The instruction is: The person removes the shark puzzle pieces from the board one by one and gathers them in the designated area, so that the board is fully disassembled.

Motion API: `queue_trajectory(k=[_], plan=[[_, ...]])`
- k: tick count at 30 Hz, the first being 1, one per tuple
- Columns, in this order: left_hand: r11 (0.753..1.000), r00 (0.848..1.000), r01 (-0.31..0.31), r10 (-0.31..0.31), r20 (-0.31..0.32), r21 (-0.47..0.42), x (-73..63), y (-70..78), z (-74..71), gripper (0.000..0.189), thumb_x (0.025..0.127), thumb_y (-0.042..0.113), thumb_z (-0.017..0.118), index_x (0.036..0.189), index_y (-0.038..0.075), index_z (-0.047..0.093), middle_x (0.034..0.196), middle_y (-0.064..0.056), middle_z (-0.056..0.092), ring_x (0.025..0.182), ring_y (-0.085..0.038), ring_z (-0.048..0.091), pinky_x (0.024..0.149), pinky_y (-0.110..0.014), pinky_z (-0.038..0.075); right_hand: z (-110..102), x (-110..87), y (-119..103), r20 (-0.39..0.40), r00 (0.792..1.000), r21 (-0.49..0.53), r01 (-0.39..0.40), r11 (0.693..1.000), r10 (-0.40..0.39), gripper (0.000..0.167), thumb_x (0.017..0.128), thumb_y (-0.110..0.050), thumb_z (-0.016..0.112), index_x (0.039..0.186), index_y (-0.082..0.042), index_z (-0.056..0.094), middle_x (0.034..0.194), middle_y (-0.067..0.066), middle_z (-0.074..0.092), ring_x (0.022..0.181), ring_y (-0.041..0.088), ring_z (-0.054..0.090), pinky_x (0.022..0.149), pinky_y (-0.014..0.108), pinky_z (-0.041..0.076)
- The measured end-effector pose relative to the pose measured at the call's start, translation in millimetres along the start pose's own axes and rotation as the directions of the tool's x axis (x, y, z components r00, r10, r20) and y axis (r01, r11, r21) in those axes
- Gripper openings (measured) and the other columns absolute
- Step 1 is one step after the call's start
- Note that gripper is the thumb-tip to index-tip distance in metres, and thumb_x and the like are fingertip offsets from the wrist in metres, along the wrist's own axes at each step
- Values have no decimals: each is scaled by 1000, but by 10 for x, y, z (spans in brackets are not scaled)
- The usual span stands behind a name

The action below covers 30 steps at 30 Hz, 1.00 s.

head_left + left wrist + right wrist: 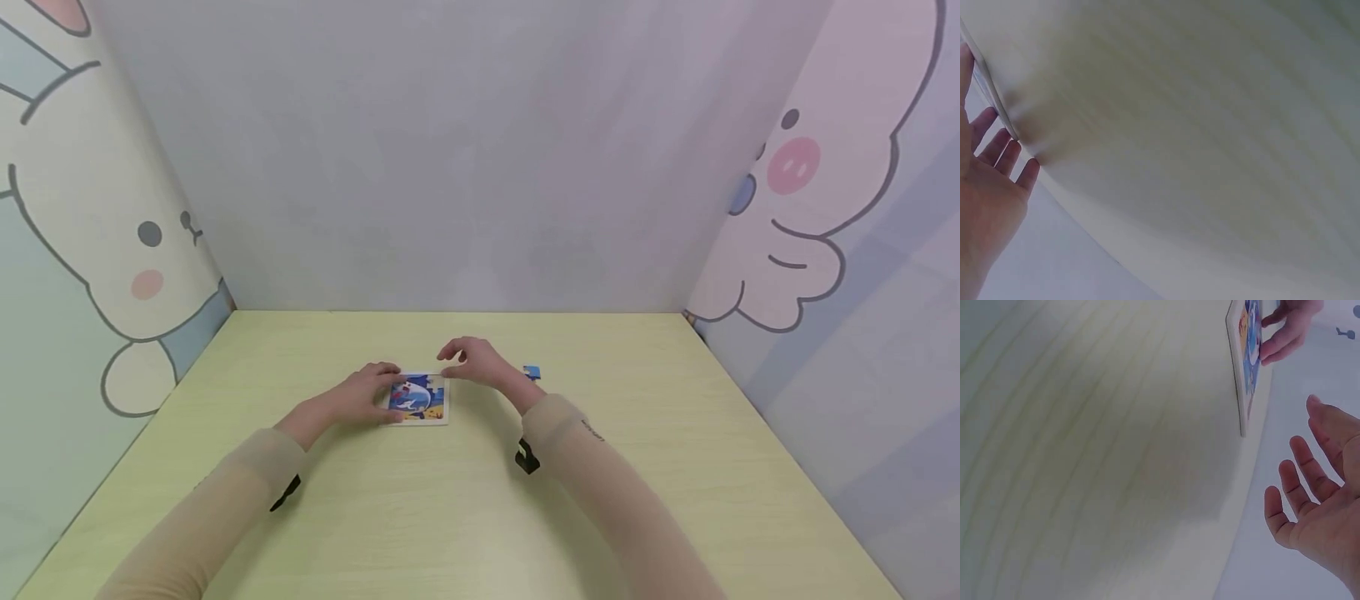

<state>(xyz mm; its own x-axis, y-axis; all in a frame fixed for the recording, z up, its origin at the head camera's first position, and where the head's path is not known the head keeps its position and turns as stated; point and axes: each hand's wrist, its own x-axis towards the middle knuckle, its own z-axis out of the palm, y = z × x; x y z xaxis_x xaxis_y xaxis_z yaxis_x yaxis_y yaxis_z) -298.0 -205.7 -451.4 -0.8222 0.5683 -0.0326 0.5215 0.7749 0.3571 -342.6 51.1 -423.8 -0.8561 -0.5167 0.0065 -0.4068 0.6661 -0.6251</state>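
Note:
A small square jigsaw puzzle [427,400] with a white frame and a blue and white sea-animal picture lies on the table. My left hand [360,395] rests at its left side, thumb on the lower part and fingers near the top. In the left wrist view, the fairly straight fingers of the left hand [994,181] meet the frame's edge. My right hand [477,361] hovers by the puzzle's upper right corner, fingers loosely bent. Seen from the right wrist, the right hand [1329,487] holds nothing and is apart from the puzzle [1247,369].
A loose blue puzzle piece [532,372] lies just behind the right wrist, partly hidden by it. The pale wooden table [420,517] is bounded by a plain back wall [465,167] and side walls with cartoon animals.

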Motion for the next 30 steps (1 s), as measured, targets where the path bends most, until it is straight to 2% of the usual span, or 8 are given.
queue_trajectory(k=[5, 12, 18, 27, 30], plan=[[1000, 1000, 14, -15, 20, 11, 6, -11, -13, 80, 78, 56, 69, 140, 10, 46, 145, -14, 39, 133, -37, 35, 107, -56, 30, 108, 85, -1, 50, 998, -16, -48, 999, 49, 24, 84, -23, 72, 107, -17, 67, 109, -1, 63, 101, 18, 54, 89, 31, 47], [1000, 999, 24, -24, 31, -3, 7, -18, -20, 79, 77, 55, 70, 140, 13, 47, 147, -11, 38, 135, -36, 33, 107, -57, 29, 208, 151, -6, 107, 990, -23, -91, 996, 93, 16, 87, -23, 70, 102, -18, 69, 100, -2, 61, 90, 15, 53, 80, 27, 46], [1000, 1000, 18, -17, 26, -15, 8, -16, -25, 78, 78, 55, 70, 140, 13, 47, 147, -12, 38, 134, -36, 33, 107, -57, 29, 241, 196, -21, 102, 990, -57, -88, 994, 94, 12, 87, -21, 69, 98, -18, 71, 93, -3, 59, 85, 14, 52, 75, 25, 45], [1000, 1000, 14, -13, 26, -27, -9, -30, -24, 79, 77, 55, 70, 139, 11, 48, 146, -13, 38, 134, -38, 33, 106, -58, 30, 298, 248, -38, 84, 992, -148, -79, 986, 92, 9, 85, -24, 71, 89, -17, 73, 89, -5, 58, 84, 11, 51, 77, 24, 44], [999, 999, 34, -33, 35, -35, -25, -16, -26, 78, 77, 54, 71, 139, 12, 48, 147, -13, 37, 134, -37, 33, 106, -58, 29, 322, 250, -46, 80, 993, -153, -75, 985, 88, 9, 85, -24, 72, 89, -16, 73, 88, -5, 58, 84, 10, 51, 77, 24, 43]])
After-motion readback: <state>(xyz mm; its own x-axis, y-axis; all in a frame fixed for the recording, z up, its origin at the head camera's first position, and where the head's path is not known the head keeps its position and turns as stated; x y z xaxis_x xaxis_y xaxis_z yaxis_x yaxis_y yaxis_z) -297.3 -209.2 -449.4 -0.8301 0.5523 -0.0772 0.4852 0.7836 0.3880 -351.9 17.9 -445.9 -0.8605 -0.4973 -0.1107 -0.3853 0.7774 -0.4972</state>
